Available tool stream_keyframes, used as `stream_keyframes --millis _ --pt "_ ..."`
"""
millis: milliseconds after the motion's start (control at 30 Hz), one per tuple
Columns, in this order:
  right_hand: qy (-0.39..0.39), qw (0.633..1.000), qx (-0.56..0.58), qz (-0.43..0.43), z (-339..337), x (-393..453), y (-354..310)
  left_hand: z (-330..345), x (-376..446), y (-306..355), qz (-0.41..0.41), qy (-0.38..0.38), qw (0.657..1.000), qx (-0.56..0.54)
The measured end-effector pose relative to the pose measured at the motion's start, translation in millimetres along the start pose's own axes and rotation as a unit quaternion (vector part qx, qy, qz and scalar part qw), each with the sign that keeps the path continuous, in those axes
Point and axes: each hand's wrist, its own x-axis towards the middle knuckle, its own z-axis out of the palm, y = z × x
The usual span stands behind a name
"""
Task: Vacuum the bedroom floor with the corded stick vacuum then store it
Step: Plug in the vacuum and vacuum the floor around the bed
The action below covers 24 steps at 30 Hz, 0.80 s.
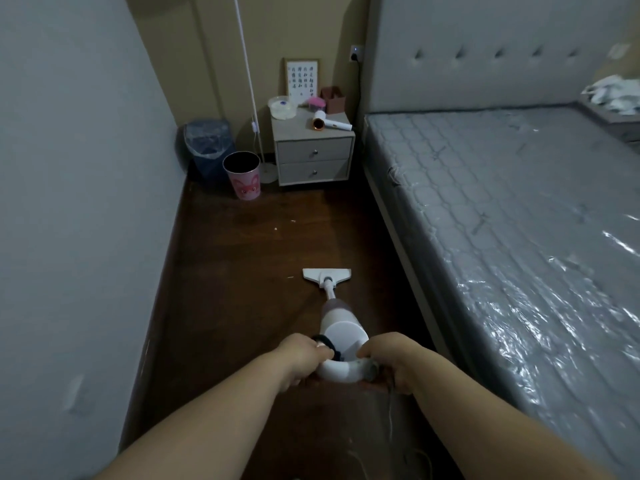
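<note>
Two hands are gripping a white vacuum [341,327] on a dark floor [242,271] beside a bed [502,220]

At lower centre, the left hand [303,358] and right hand [393,362] are each curling their fingers tightly round the looped handle, one on each side. The vacuum is reaching up the frame, its flat head [327,274] lying on the floor at centre. Towards the upper centre a nightstand [313,152] is carrying a hairdryer [330,123], with a pink bin [241,174] standing to its left

White stick vacuum [341,323] slants forward, head flat on floor [242,271].
</note>
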Motion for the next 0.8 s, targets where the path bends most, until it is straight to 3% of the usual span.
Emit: stream_keyframes --millis 467,800 --pt "-0.032 0.992 -0.119 -0.025 2.1 -33.1 119.8 87.3 -95.6 -86.9 -0.063 0.050 0.996 -0.048" --pt "-0.052 0.991 -0.116 -0.048 32.2 -29.0 94.0 52.7 -85.2 -93.0 -0.073 0.101 0.988 -0.092"
